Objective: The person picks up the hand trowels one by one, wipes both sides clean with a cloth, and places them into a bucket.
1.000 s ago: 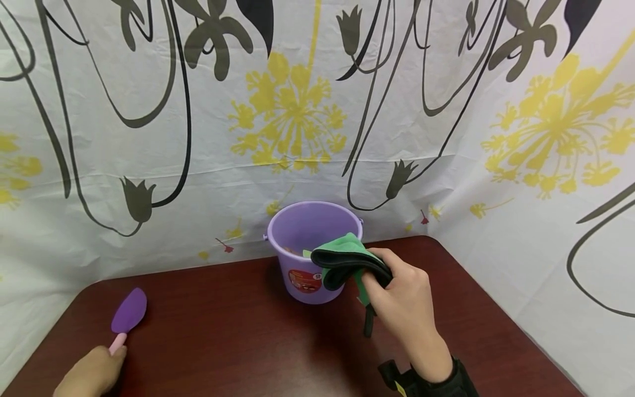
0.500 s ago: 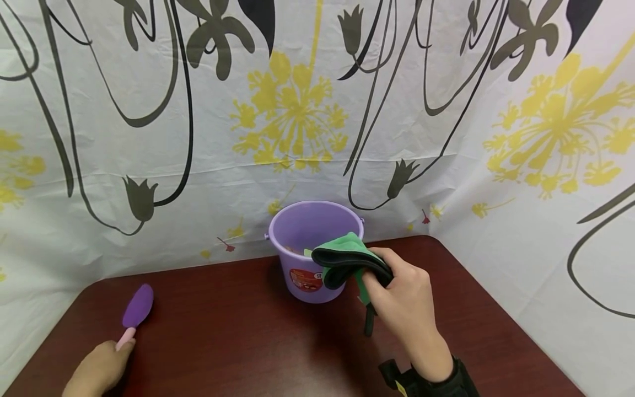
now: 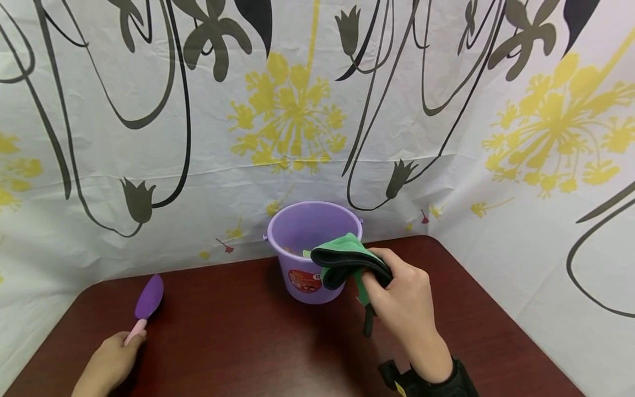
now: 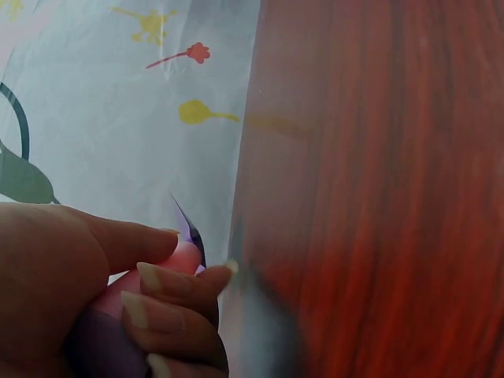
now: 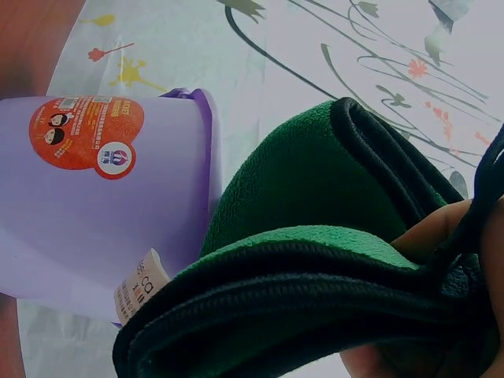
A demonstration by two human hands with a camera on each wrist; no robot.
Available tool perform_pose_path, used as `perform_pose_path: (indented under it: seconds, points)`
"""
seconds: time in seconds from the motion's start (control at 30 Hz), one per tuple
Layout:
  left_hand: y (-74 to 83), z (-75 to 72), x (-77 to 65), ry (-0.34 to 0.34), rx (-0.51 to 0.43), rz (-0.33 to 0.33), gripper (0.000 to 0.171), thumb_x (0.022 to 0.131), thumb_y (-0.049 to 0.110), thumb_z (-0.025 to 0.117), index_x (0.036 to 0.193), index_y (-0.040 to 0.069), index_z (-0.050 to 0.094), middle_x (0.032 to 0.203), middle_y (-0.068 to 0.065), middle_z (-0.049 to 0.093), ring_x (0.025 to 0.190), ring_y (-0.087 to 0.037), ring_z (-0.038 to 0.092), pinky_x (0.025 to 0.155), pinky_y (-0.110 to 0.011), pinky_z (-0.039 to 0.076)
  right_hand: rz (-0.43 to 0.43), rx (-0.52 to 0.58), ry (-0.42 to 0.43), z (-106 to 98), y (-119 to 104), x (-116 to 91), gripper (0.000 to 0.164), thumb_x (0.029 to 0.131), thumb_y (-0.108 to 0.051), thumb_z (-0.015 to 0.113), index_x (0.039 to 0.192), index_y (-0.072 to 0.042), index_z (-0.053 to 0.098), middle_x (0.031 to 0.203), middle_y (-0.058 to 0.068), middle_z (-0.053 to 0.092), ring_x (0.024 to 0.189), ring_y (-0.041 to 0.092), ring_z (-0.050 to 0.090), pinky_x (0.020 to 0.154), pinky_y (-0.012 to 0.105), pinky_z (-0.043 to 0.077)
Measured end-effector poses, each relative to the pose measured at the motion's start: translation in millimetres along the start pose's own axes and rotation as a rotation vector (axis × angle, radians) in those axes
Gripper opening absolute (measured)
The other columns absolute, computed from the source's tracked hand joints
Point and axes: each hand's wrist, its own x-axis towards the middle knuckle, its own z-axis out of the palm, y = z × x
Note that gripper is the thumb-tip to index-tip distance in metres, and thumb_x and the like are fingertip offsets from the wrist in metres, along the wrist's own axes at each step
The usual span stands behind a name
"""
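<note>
My left hand (image 3: pixel 111 358) grips the pink handle of a spatula (image 3: pixel 149 296) with a purple leaf-shaped blade, held over the left part of the table. In the left wrist view the fingers and thumb curl round the pink handle (image 4: pixel 118 295), and only a sliver of the blade shows. With my right hand (image 3: pixel 404 298) I pinch a folded green cloth (image 3: pixel 349 245) with black edging and a dark hanging loop. The cloth overlaps the front right rim of a purple bucket (image 3: pixel 307 298) in the head view. A white tag (image 5: pixel 142 287) sticks out from the cloth's fold.
The bucket stands at the back of the dark red-brown table (image 3: pixel 223 331), and something pale shows low inside it. A white curtain (image 3: pixel 208 154) with grey and yellow plant prints hangs close behind the table and along its right side.
My left hand has moved right and slightly up with the spatula, whose blade has turned to show more edge-on. The right hand and cloth have stayed in place.
</note>
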Motion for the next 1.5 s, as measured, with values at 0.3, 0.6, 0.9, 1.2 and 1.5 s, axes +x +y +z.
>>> perform_pose_path:
  seconds: [0.3, 0.6, 0.9, 1.2, 1.5]
  points:
    - [19.7, 4.6, -2.6, 0.036, -0.145, -0.011, 0.049, 0.109, 0.036, 0.035, 0.102, -0.008, 0.056, 0.072, -0.002, 0.062, 0.064, -0.015, 0.059, 0.058, -0.030, 0.043, -0.023, 0.013, 0.018, -1.9, 1.4, -0.3, 0.027, 0.082, -0.001, 0.072, 0.104, -0.017, 0.073, 0.056, -0.012, 0.050, 0.045, 0.001, 0.032, 0.043, 0.019, 0.031]
    - [35.4, -0.3, -5.2, 0.108, -0.223, -0.016, 0.056, 0.107, 0.030, 0.043, 0.132, -0.018, 0.036, 0.084, -0.010, 0.065, 0.061, -0.013, 0.060, 0.059, -0.028, 0.047, -0.019, 0.046, 0.011, -4.0, -0.7, 1.6, 0.027, 0.084, 0.000, 0.071, 0.103, -0.019, 0.073, 0.059, -0.009, 0.057, 0.044, 0.000, 0.032, 0.042, 0.019, 0.031]
    - [63.0, 0.5, -14.8, 0.376, -0.179, 0.096, 0.045, 0.099, 0.037, 0.061, 0.119, -0.003, 0.059, 0.086, -0.017, 0.062, 0.077, -0.020, 0.055, 0.065, -0.031, 0.038, 0.101, 0.191, -0.081, -8.4, -3.6, 3.7, 0.026, 0.086, -0.002, 0.071, 0.100, -0.024, 0.075, 0.055, -0.006, 0.044, 0.047, 0.001, 0.027, 0.045, 0.023, 0.029]
    - [103.9, 3.6, -35.3, 0.453, -0.198, 0.211, 0.034, 0.096, 0.045, 0.066, 0.086, 0.013, 0.063, 0.062, 0.001, 0.047, 0.060, -0.005, 0.041, 0.056, -0.026, 0.032, 0.252, 0.257, -0.172, -16.1, -5.6, 6.6, 0.017, 0.090, -0.013, 0.074, 0.102, -0.026, 0.075, 0.062, -0.002, 0.049, 0.054, 0.006, 0.032, 0.054, 0.027, 0.033]
    - [122.6, -0.2, -49.8, 0.495, -0.149, 0.280, 0.029, 0.094, 0.043, 0.070, 0.081, 0.019, 0.060, 0.058, 0.004, 0.040, 0.057, -0.004, 0.038, 0.053, -0.027, 0.028, 0.308, 0.366, -0.240, -18.2, -5.6, 7.8, 0.007, 0.091, -0.018, 0.074, 0.098, -0.021, 0.074, 0.066, 0.000, 0.050, 0.063, 0.010, 0.039, 0.059, 0.028, 0.035]
